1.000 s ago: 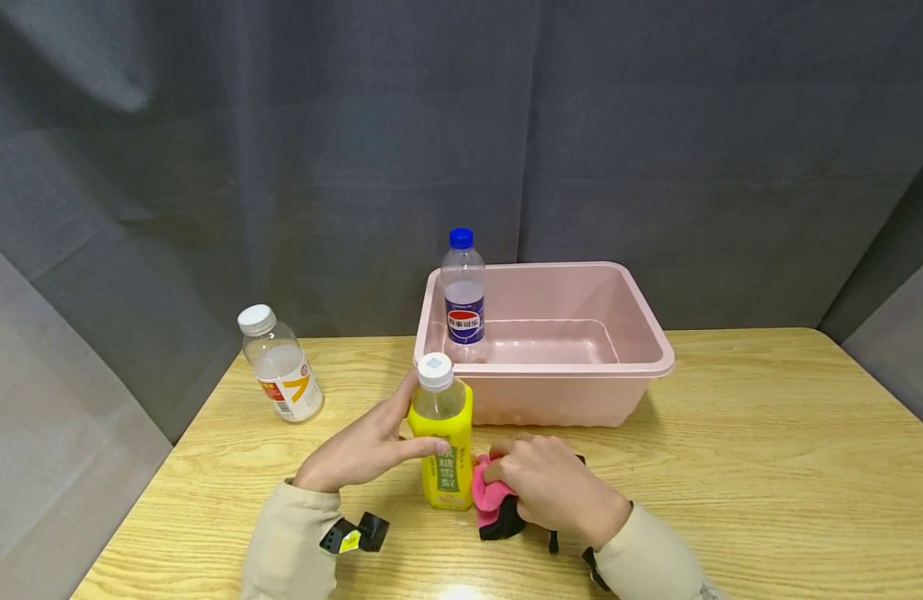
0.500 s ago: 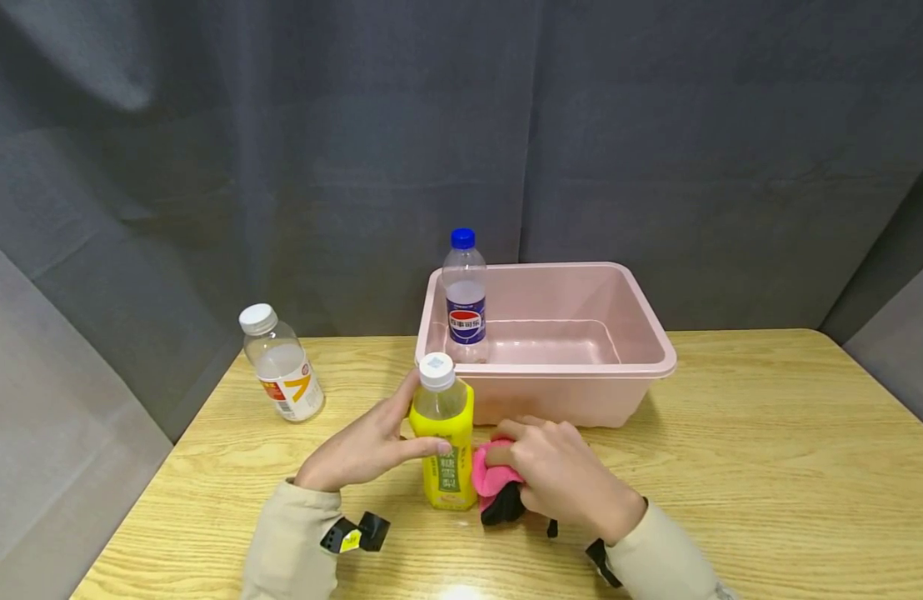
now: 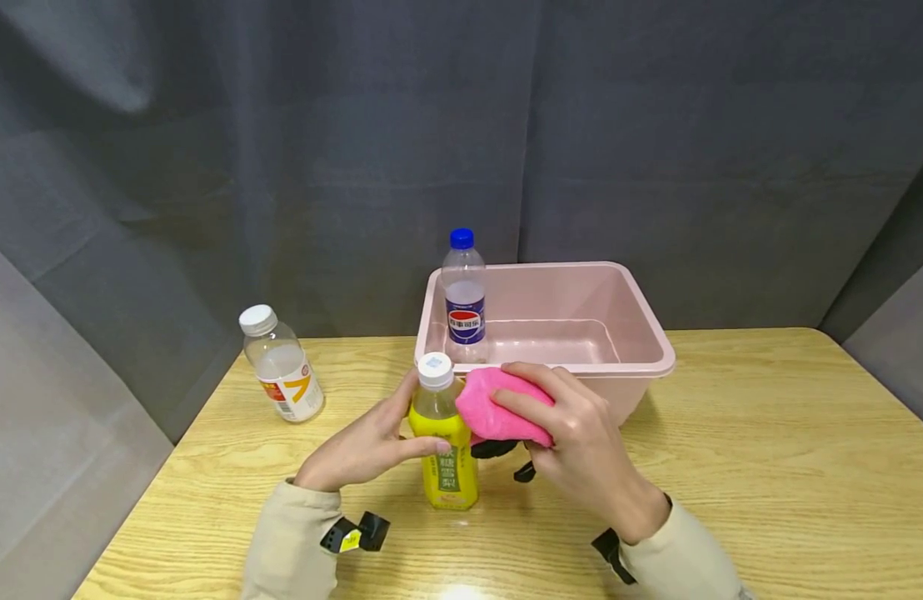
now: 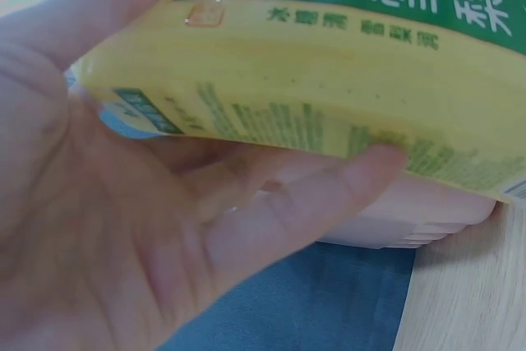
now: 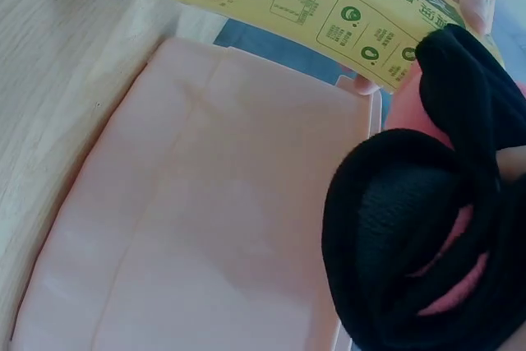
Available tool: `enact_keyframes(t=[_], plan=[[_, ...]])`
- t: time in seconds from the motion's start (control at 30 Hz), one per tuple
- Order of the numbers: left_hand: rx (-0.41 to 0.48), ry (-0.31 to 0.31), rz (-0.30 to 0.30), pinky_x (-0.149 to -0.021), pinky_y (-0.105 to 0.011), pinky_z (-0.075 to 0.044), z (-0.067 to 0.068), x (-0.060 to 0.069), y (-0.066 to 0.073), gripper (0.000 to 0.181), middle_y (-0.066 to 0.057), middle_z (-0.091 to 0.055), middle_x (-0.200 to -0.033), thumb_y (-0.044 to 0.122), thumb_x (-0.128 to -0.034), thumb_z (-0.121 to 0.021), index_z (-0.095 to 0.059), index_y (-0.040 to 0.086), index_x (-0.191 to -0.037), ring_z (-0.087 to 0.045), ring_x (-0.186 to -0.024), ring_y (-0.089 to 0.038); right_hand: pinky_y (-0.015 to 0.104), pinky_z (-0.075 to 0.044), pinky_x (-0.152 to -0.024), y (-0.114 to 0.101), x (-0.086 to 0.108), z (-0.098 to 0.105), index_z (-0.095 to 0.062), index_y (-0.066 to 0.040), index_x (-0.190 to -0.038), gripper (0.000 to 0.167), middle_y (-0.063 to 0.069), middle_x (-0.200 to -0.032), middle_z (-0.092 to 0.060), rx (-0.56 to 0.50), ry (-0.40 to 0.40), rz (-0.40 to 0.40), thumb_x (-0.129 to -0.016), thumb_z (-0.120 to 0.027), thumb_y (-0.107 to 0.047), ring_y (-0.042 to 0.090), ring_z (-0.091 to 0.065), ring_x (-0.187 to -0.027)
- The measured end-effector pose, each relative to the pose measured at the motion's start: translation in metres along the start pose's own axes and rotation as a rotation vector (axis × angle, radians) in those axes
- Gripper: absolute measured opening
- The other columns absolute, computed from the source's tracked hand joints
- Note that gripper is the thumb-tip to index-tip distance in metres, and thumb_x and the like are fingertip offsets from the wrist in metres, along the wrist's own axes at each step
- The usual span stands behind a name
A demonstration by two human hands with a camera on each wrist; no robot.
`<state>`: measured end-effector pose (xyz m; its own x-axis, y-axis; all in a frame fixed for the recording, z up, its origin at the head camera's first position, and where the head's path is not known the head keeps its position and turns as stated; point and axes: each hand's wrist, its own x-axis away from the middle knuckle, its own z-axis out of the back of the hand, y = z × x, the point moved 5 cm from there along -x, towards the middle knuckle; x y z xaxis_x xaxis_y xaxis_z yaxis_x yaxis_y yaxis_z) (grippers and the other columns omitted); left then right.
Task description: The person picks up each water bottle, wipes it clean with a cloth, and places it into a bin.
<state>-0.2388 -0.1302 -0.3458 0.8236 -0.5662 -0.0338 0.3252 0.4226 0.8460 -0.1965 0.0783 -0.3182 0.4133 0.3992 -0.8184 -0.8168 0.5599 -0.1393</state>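
Observation:
A yellow-labelled drink bottle (image 3: 448, 467) with a white cap stands upright on the table. My left hand (image 3: 364, 446) grips it from the left, thumb across the front label; the left wrist view shows the thumb and a finger against the yellow label (image 4: 246, 80). In my right hand (image 3: 574, 433) is a bunched cloth, its pink side (image 3: 499, 408) pressed to the bottle's upper right near the shoulder. Black edging of the cloth (image 5: 394, 228) hangs in folds in the right wrist view. The right fingertips are partly sunk into the cloth.
Behind the hands stands a pink plastic basin (image 3: 566, 371), with an upright blue-capped Pepsi bottle (image 3: 465, 312) inside at its left. A white-capped bottle (image 3: 285, 375) stands at the table's left. A dark curtain (image 3: 386, 167) hangs behind the wooden table (image 3: 769, 467).
My right hand has moved up along the bottle with the cloth, from beside its lower label to its shoulder. My left hand and the bottle have stayed in place.

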Motion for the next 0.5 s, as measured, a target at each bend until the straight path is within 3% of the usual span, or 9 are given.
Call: enact_keyframes(t=[0.27, 0.37, 0.5], plan=[[0.007, 0.007, -0.029, -0.112, -0.056, -0.037, -0.0005, -0.0003, 0.0023, 0.099, -0.020, -0.034, -0.159, 0.022, -0.0948, -0.074, -0.003, 0.015, -0.164, -0.049, -0.133, -0.037, 0.049, -0.058, -0.081, 0.0006, 0.0010, -0.0003, -0.079, -0.006, -0.104, 0.056, 0.015, -0.118, -0.068, 0.008, -0.008, 0.007, -0.058, -0.063, 0.021, 0.032, -0.065, -0.096], [-0.056, 0.047, -0.049, -0.109, -0.054, -0.043, 0.0010, 0.0018, 0.0051, 0.095, -0.018, -0.041, -0.151, 0.023, -0.0930, -0.076, -0.013, 0.013, -0.163, -0.053, -0.127, -0.035, 0.048, -0.058, -0.080, 0.0005, 0.0010, -0.0003, -0.079, -0.007, -0.105, 0.055, 0.015, -0.118, -0.068, 0.019, -0.018, 0.007, -0.059, -0.063, 0.020, 0.032, -0.065, -0.096], [-0.162, 0.132, -0.084, -0.099, -0.052, -0.051, 0.0037, 0.0051, 0.0102, 0.084, -0.010, -0.043, -0.129, 0.024, -0.0888, -0.080, -0.032, 0.013, -0.157, -0.054, -0.113, -0.029, 0.049, -0.058, -0.080, 0.0006, 0.0010, -0.0001, -0.079, -0.006, -0.105, 0.057, 0.015, -0.119, -0.068, 0.030, -0.025, 0.007, -0.058, -0.063, 0.021, 0.032, -0.065, -0.096]])
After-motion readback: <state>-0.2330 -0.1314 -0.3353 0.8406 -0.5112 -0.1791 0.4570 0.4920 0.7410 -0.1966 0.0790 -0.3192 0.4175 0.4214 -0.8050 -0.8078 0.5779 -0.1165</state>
